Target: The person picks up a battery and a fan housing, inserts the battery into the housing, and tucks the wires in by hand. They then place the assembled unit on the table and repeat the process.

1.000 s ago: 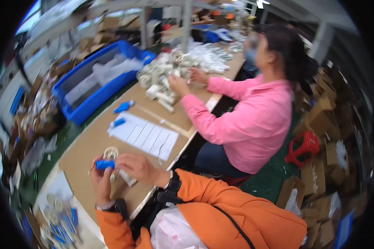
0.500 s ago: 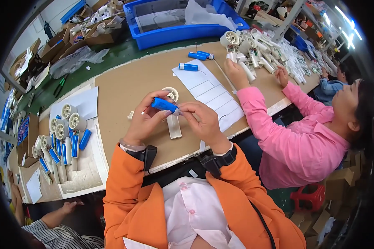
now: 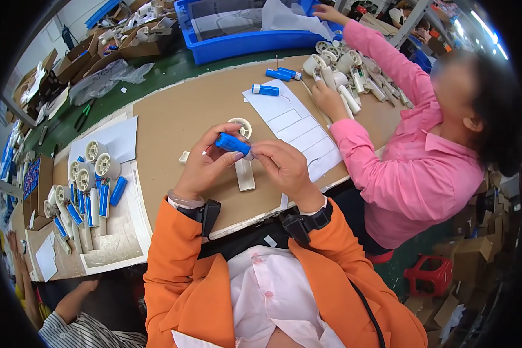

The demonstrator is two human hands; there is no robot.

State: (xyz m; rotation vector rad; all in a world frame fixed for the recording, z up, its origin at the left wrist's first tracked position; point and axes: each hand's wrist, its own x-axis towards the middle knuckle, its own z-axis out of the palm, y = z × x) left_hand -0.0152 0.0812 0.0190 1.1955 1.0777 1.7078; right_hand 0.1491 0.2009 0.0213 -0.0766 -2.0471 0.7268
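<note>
My left hand [image 3: 207, 159] holds a blue-wrapped cylindrical battery pack [image 3: 232, 142] between thumb and fingers, tilted down to the right. At its lower right end, my right hand [image 3: 283, 166] is closed in a pinch; what lies between those fingertips is too small to make out. Beneath both hands a white plastic handle part [image 3: 245, 176] with a round, spoked head [image 3: 241, 126] rests on the brown board. A small white piece [image 3: 184, 157] lies left of my left hand.
More blue packs [image 3: 265, 90] lie by a lined white sheet [image 3: 296, 124]. White housings [image 3: 354, 75] are heaped at the far right, where a co-worker in pink [image 3: 406, 168] works. Assembled units [image 3: 87, 180] stand left. A blue bin [image 3: 249, 46] sits at the back.
The co-worker in pink has leaned forward and stretched one arm out to the blue bin. My hands stay nearly in place, with the blue battery pack tilting slightly more steeply.
</note>
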